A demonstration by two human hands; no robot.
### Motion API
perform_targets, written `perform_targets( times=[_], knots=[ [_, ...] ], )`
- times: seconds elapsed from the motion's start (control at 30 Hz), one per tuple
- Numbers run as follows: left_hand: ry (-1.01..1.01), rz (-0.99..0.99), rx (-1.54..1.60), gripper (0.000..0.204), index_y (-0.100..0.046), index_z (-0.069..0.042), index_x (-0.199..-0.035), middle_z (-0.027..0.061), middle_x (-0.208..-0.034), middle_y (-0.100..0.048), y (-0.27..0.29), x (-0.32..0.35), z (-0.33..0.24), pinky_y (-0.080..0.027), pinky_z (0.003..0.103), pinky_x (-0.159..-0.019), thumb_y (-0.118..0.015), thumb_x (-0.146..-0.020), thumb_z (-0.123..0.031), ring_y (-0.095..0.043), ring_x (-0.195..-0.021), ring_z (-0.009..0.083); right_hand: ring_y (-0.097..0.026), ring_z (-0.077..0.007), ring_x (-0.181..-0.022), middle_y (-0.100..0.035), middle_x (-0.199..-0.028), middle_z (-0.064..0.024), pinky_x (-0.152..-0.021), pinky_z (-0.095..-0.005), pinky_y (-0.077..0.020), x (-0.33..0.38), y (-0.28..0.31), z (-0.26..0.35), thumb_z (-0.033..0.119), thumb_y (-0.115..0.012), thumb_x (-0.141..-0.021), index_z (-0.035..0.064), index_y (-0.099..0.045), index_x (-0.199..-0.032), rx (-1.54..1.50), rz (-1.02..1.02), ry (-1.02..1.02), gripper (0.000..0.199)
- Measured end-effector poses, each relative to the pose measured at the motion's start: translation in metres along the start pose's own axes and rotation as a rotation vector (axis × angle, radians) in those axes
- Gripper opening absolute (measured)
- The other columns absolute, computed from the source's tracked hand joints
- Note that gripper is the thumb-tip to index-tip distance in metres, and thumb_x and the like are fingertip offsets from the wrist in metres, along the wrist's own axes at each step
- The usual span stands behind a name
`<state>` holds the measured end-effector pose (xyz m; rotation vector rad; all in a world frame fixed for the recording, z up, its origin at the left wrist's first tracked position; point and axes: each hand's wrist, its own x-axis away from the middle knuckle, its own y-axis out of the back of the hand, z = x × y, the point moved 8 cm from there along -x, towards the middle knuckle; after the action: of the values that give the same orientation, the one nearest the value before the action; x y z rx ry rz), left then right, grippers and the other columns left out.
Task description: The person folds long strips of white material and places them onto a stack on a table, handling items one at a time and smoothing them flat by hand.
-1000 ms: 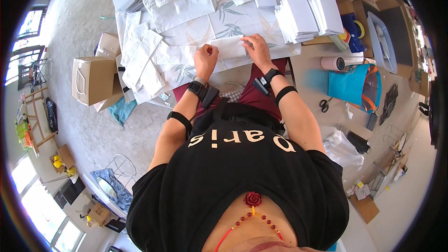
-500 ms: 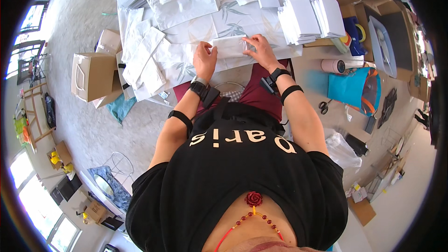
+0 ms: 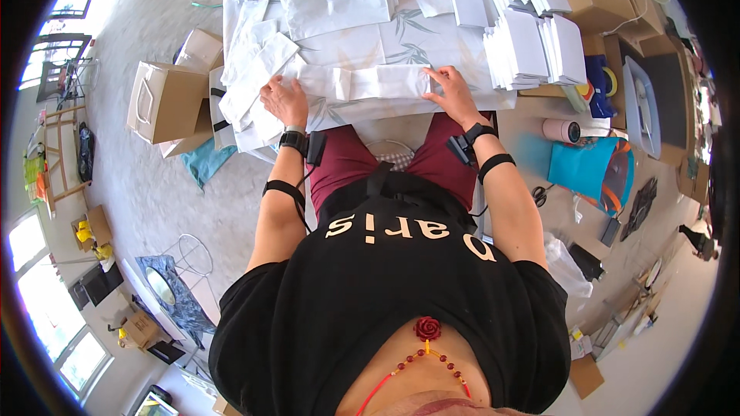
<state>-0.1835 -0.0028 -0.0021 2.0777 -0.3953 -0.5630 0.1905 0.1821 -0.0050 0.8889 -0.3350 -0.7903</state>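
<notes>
A long, flat white packet in a clear plastic bag [image 3: 393, 81] lies across the near side of the table. My right hand [image 3: 455, 98] rests at its right end, thumb and forefinger apart on the plastic. At the far end of the bag, my left hand [image 3: 285, 100] is open with fingers spread, touching or just above the plastic; which of the two I cannot tell. Left of that hand lies a loose heap of clear-bagged white packets [image 3: 248, 77]. More flat white bags [image 3: 339, 14] are piled farther back.
Stacks of folded white pieces [image 3: 518, 50] stand at the table's right, beside a smaller white stack [image 3: 468, 6]. A leaf-patterned cloth [image 3: 354, 42] covers the table. Cardboard boxes [image 3: 164, 104] stand left on the floor; a blue bag [image 3: 583, 169] and pink cup [image 3: 561, 131] are right.
My left hand has moved left, from the packet to the far end of the bag, and its fingers have spread. My right hand stays at the packet's right end. The view has shifted slightly.
</notes>
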Motion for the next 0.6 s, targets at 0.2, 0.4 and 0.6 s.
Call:
perform_targets(
  times=[0.2,0.4,0.6],
  knots=[
    [0.013,0.001,-0.015,0.026,-0.069,-0.007,-0.101,0.0177,-0.114,-0.06,-0.002,-0.007,0.008,-0.041,0.048,-0.102,-0.077,-0.084,-0.025,-0.052,-0.117,0.0378,-0.057,-0.0316,-0.113,-0.056,-0.121,-0.0121,-0.099,-0.0421,-0.0481,-0.002,0.004,0.005,0.027,-0.084,-0.08,0.0211,-0.058,-0.143,0.013,0.04,-0.02,0.069],
    [-0.071,-0.059,0.284,0.015,-0.068,-0.005,-0.092,0.0126,-0.094,-0.067,0.011,-0.007,0.004,-0.049,0.04,-0.088,-0.076,-0.084,-0.015,-0.061,-0.094,0.0295,-0.055,-0.0326,-0.116,-0.055,-0.124,-0.0136,-0.1,-0.0427,-0.0473,-0.004,0.02,0.031,0.028,-0.085,-0.081,0.0188,-0.049,-0.151,-0.001,-0.074,-0.011,0.079],
    [-0.052,-0.038,0.582,0.023,-0.063,-0.002,-0.101,0.011,-0.092,-0.068,0.053,0.004,-0.059,-0.051,0.035,-0.073,-0.078,-0.086,-0.01,-0.064,-0.079,0.0228,-0.06,-0.0274,-0.109,-0.061,-0.117,-0.0121,-0.094,-0.0379,-0.0509,-0.034,0.028,0.089,0.034,-0.082,-0.085,0.0069,-0.058,-0.136,-0.141,-0.2,0.038,0.063]
  ],
)
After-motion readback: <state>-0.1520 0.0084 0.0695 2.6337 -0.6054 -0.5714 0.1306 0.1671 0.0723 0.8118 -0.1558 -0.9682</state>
